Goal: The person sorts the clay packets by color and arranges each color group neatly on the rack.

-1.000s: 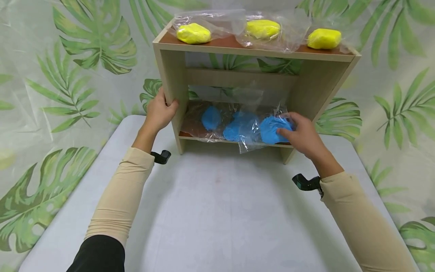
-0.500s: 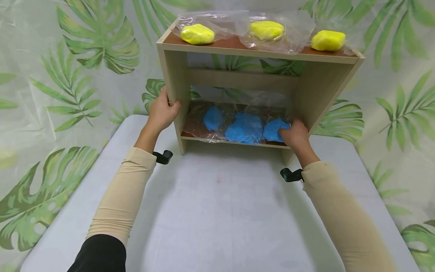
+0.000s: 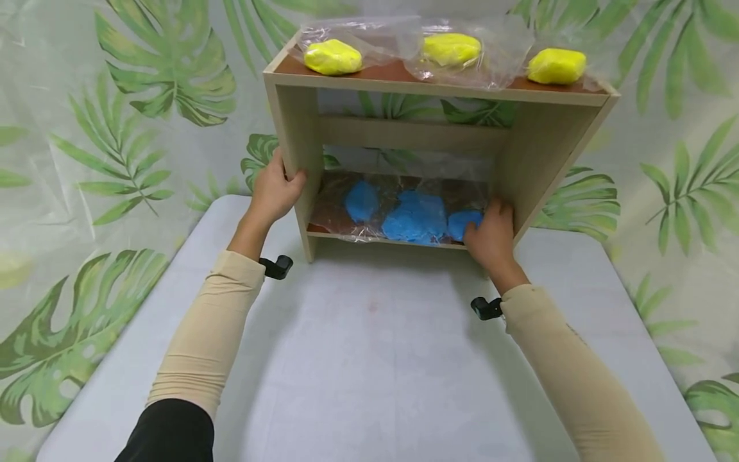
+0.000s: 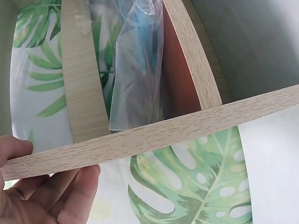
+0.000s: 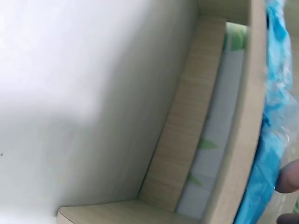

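Observation:
On the left, my left hand (image 3: pixel 277 189) grips the wooden shelf unit's left side panel (image 4: pixel 121 142), thumb on one face and fingers on the other. On the lower board, my right hand (image 3: pixel 492 237) holds the right end of a clear bag of blue putty-like stuff (image 3: pixel 464 223). The hand covers part of this lump, and only fingertips (image 5: pixel 289 177) show against the blue in the right wrist view. Beside it on the same board lie a wide blue lump in a bag (image 3: pixel 414 217) and a smaller bagged blue lump (image 3: pixel 362 201) farther left.
Three bagged yellow lumps rest on the top board: a left one (image 3: pixel 333 58), a middle one (image 3: pixel 451 49) and a right one (image 3: pixel 557 66). The unit stands at the back of a white-covered table (image 3: pixel 369 359), before a leaf-print backdrop (image 3: pixel 115 154).
My right hand has moved left and in toward the lower board, setting the right blue bag down farther in. My left hand has stayed on the side panel.

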Motion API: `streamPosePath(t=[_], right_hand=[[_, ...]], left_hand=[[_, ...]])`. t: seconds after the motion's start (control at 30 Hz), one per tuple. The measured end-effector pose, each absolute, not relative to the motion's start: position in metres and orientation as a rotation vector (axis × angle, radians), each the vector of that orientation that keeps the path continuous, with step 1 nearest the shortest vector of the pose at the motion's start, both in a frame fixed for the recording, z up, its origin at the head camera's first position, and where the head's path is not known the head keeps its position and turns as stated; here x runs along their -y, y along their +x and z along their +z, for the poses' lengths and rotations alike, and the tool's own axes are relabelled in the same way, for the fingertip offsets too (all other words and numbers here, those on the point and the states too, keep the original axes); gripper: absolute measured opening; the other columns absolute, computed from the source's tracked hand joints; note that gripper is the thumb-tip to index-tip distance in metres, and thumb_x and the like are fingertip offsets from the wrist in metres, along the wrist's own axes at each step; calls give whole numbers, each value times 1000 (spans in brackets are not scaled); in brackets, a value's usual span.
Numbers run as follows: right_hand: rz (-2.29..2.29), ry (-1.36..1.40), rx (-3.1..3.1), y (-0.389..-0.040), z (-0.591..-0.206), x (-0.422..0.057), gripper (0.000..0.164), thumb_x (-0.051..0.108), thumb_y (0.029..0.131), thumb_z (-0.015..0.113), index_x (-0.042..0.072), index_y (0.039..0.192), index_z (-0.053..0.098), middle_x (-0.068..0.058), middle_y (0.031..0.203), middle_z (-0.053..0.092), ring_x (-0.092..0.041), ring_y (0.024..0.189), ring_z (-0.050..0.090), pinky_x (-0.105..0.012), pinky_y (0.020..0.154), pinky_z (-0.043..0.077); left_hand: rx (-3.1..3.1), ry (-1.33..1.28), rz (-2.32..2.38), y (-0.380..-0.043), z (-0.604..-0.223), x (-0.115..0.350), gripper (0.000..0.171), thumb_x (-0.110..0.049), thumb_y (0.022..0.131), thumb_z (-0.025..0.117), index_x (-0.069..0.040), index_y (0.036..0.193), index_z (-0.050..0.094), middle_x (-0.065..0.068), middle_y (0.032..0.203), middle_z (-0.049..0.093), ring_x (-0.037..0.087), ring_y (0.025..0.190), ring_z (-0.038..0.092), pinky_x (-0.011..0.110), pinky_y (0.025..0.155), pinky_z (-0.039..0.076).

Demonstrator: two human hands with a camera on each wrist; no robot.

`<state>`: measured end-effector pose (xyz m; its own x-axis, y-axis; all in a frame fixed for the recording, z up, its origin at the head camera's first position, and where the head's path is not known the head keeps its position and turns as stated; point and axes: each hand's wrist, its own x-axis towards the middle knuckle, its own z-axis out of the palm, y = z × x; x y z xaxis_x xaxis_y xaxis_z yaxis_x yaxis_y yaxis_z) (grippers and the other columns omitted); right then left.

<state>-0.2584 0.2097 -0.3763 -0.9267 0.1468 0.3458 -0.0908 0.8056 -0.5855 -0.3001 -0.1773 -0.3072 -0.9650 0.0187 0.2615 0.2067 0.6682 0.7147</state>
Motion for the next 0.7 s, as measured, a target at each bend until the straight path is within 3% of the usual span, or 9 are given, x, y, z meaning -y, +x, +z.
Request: streamPosePath(t=[0.13, 0.27, 0.43, 0.7], right_hand=[[651, 98, 2491, -259, -385, -205, 43, 6, 87, 56, -15, 125, 53, -38, 128, 51, -55, 124, 41, -64, 106, 33], [609, 251, 2536, -258, -386, -204, 32, 10, 91, 59, -9, 117, 63, -31, 123, 60, -53, 122, 48, -67, 100, 39], [642, 350, 2655, -258, -388, -208, 39, 18, 97, 58, -9, 125, 60, -31, 136, 54, -50, 131, 45, -66, 107, 36], [634, 260, 2755, -264, -393, -218, 48, 27, 100, 54, -9, 132, 53, -31, 139, 48, -51, 130, 42, -64, 109, 33]], left_hand=[[2648, -183, -1193, -301, -308, 178, 59, -32, 96, 50, -11, 149, 36, 20, 138, 58, 37, 121, 60, 53, 97, 51], [2651, -180, -1194, -300, -308, 178, 59, -33, 96, 49, -11, 149, 36, 20, 139, 58, 37, 122, 60, 53, 98, 51], [2648, -174, -1172, -300, -306, 178, 59, -33, 95, 48, -11, 148, 36, 20, 137, 59, 38, 121, 61, 53, 97, 51], [2653, -164, -1184, -300, -307, 176, 60, -33, 96, 49, -11, 149, 35, 20, 139, 58, 38, 123, 60, 53, 99, 51]])
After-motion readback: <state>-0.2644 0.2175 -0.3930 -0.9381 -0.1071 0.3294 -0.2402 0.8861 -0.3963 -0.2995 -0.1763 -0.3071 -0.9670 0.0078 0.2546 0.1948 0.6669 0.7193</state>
